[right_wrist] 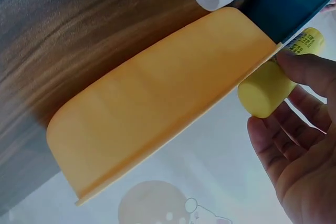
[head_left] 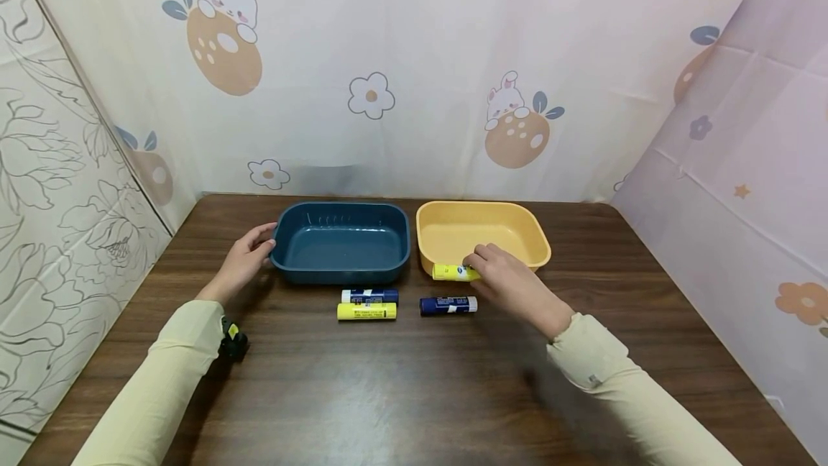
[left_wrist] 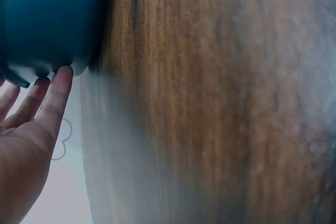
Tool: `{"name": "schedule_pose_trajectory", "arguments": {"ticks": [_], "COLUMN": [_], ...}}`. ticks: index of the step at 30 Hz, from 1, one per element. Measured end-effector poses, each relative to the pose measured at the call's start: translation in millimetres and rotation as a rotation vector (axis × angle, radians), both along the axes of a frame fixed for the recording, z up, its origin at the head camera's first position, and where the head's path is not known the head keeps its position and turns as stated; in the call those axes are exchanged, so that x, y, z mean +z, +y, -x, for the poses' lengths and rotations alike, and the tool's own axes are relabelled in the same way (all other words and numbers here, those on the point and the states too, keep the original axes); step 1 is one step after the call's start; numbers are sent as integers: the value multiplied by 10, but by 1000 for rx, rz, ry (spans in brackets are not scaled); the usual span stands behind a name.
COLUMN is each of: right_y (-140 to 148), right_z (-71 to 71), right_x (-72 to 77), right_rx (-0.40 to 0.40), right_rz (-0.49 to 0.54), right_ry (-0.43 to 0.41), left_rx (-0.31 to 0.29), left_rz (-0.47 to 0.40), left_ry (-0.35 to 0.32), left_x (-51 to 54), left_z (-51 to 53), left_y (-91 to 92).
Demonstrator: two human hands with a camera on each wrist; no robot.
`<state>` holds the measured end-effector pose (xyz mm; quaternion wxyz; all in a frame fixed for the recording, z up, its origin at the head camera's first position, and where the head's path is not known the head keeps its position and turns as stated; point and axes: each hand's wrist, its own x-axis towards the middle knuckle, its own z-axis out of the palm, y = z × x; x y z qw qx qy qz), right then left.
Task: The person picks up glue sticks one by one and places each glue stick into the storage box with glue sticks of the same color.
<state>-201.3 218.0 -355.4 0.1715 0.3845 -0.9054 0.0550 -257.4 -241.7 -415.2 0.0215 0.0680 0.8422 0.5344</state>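
My right hand pinches a yellow glue stick between thumb and fingers, at the near rim of the yellow bin. In the right wrist view the glue stick lies just past the bin's rim, with the thumb on its near side. My left hand touches the left end of the dark blue bin. The left wrist view shows fairly straight fingers against that bin's outer wall. The inside of the dark blue bin shows nothing lying in it.
On the brown table, a yellow glue stick lies before a blue one with a white cap. Another blue glue stick lies farther right. Behind the bins hangs a printed curtain.
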Motion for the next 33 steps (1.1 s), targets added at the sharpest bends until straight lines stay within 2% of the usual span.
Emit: {"name": "schedule_pose_trajectory", "arguments": {"ticks": [11,18,33], "right_y": [68,162,252], "right_z": [110,237,499], "right_x": [40,41,46], "right_rx": [-32,-23,-71], "right_rz": [6,32,17], "right_ry": [15,13,19], "left_rx": [-1,-6,-13], "left_rz": [-8,0,-2], "left_ry": [-10,-13,-12], "left_x": [-9,17,30], "left_z": [24,8,-1], "left_y": [-15,-3,-1]}}
